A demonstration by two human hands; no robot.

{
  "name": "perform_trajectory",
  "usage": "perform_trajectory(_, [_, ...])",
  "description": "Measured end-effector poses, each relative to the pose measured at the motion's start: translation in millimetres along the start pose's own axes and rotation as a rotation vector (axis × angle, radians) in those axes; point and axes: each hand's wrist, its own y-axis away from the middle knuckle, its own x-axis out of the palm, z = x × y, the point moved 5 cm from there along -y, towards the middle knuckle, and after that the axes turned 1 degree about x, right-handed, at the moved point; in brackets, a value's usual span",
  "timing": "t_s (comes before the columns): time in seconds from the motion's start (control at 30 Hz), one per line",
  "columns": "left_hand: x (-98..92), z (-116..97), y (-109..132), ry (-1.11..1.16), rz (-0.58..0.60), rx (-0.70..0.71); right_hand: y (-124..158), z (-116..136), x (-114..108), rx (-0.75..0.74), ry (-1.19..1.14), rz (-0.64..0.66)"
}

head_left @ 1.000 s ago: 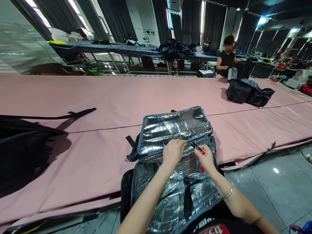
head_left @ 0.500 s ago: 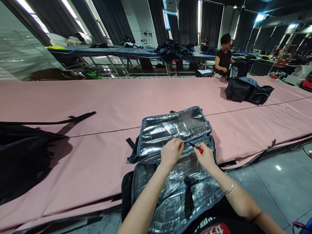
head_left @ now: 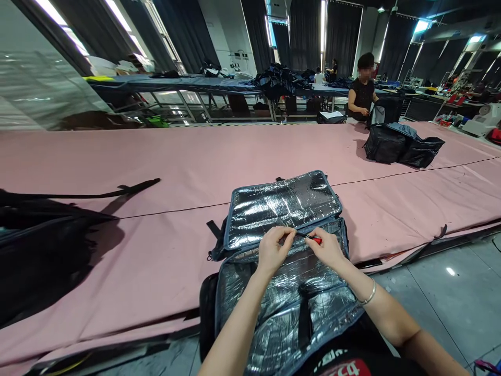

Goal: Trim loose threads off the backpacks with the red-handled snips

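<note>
An insulated bag [head_left: 270, 282] lies open in front of me, its silver foil lining showing and its lid [head_left: 282, 206] folded back on the table. Over the seam between lid and body, my left hand [head_left: 275, 248] is closed in a pinch. What its fingertips hold is too small to make out. My right hand [head_left: 327, 248] grips small red-handled thread snips [head_left: 318, 241], their dark tip pointing left to the left fingertips. A black strap [head_left: 305, 318] lies across the lining in the bag's near part.
Pink cloth [head_left: 176, 156] covers the long table. A black bag with a strap [head_left: 43, 256] lies at the left, another black bag [head_left: 403, 146] at the far right. Behind it a co-worker [head_left: 362, 91] handles a dark bag. Tiled floor [head_left: 438, 292] shows at right.
My left hand's fingers have turned toward the snips. The snips' tip has come down and left, right up to the left fingertips. The view has shifted slightly.
</note>
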Motion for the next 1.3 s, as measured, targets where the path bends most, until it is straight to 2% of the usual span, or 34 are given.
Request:
perform_trajectory(0.1, [-11.0,-7.0,4.1,0.139,0.032,0.125,-1.5,-5.6,-12.3,-0.04,-0.019,-0.063])
perform_trajectory(0.17, [-16.4,-6.8,5.1,0.078,0.045,0.191,-5.0,-4.5,-21.2,-0.137,0.049,-0.119])
perform_trajectory(0.23, [-14.4,-1.6,4.0,-0.062,0.097,0.197,-10.6,-1.0,-25.6,-0.226,0.142,-0.132])
perform_trajectory(0.3, [-6.9,5.9,1.1,-0.197,0.171,0.144,-18.7,2.0,-23.5,-0.244,0.281,-0.074])
perform_trajectory(0.43, [7.3,19.6,-9.5,-0.333,0.264,-0.116,-40.0,4.0,-13.5,-0.146,0.576,0.088])
perform_trajectory(0.5, [11.9,24.0,-15.8,-0.337,0.312,-0.236,-52.5,4.8,-11.3,-0.105,0.615,0.128])
perform_trajectory(0.6, [16.1,29.4,-23.3,-0.301,0.393,-0.333,-68.6,5.3,-10.1,-0.08,0.627,0.205])
perform_trajectory(0.67, [17.1,32.8,-25.2,-0.267,0.436,-0.368,-73.7,5.8,-10.9,-0.082,0.627,0.254])
perform_trajectory(0.77, [15.5,36.1,-24.7,-0.24,0.437,-0.383,-71.6,6.9,-15.2,-0.117,0.615,0.273])
perform_trajectory(0.83, [14.2,37.6,-23.5,-0.236,0.422,-0.383,-67.4,8.8,-20.9,-0.204,0.605,0.207])
perform_trajectory(0.93, [13.6,39.2,-22.8,-0.23,0.409,-0.377,-60.2,14.8,-28.3,-0.498,0.619,0.086])
perform_trajectory(1.0, [13.4,39.7,-23.0,-0.228,0.408,-0.376,-56.2,17.3,-29.3,-0.714,0.651,0.075])
perform_trajectory(1.07, [12.8,39.5,-23.1,-0.228,0.407,-0.376,-54.9,18.0,-29.2,-0.859,0.686,0.088])
perform_trajectory(1.13, [12.2,38.7,-22.7,-0.23,0.406,-0.374,-56.0,19.0,-29.5,-0.93,0.72,0.084])
perform_trajectory(1.3, [11.1,36.7,-21.4,-0.234,0.395,-0.358,-58.2,22.6,-29.0,-1.0,0.754,0.109])
